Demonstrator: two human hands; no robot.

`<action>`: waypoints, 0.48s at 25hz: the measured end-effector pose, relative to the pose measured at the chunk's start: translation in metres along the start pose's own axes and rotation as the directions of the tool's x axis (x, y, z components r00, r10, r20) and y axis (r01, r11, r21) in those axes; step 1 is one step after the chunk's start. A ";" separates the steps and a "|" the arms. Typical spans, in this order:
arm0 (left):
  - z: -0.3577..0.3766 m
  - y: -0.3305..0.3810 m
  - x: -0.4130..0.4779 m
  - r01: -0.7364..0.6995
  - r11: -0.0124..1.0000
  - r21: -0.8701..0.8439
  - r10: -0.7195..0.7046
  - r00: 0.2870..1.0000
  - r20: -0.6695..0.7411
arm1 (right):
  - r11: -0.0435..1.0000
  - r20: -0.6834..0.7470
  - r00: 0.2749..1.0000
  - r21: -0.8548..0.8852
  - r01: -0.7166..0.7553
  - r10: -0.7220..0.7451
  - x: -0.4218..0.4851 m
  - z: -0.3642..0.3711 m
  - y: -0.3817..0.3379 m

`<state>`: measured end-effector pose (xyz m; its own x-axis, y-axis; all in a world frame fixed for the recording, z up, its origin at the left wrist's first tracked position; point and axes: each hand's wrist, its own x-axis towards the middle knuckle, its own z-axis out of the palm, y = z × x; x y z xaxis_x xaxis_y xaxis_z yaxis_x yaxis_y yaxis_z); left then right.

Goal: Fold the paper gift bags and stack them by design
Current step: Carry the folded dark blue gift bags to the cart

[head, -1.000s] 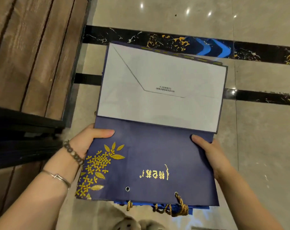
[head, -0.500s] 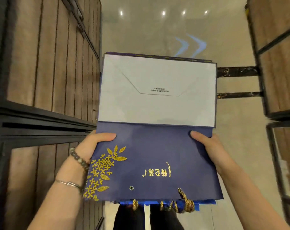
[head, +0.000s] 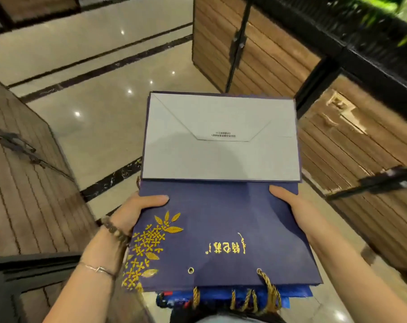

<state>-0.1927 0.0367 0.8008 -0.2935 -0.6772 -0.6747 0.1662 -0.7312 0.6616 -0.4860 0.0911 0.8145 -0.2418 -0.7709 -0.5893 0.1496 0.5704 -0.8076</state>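
A person held a flattened stack of navy paper gift bags [head: 223, 220] with gold flower print in mid-air above a polished stone floor [head: 104, 101], between slatted wooden cabinets [head: 267, 54]. The left hand [head: 137, 213] and right hand [head: 298, 210] each clamped a side edge, thumb on top, fingers hidden beneath. The top bag's grey folded base panel [head: 221, 157] faced up. The paper looked light, stiff and easily creased, so it was best gripped at the edges. How many bags lay underneath could not be made out.
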 end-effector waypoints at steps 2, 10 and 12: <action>0.044 0.002 0.015 0.009 0.996 0.091 -0.018 0.995 0.098 | 0.996 -0.123 0.992 0.089 0.018 -0.007 -0.020 -0.041 0.007; 0.273 -0.040 0.044 0.006 0.891 0.454 -0.210 0.892 0.399 | 0.928 -0.480 0.875 0.350 0.130 0.058 -0.110 -0.229 0.063; 0.344 -0.064 0.046 0.043 0.852 0.522 -0.300 0.856 0.420 | 0.906 -0.557 0.826 0.390 0.168 0.087 -0.130 -0.285 0.077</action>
<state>-0.5412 0.0808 0.8398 -0.6969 -0.3256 -0.6390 -0.3625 -0.6088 0.7056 -0.7168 0.3162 0.8352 -0.7205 -0.4297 -0.5442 0.4684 0.2770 -0.8389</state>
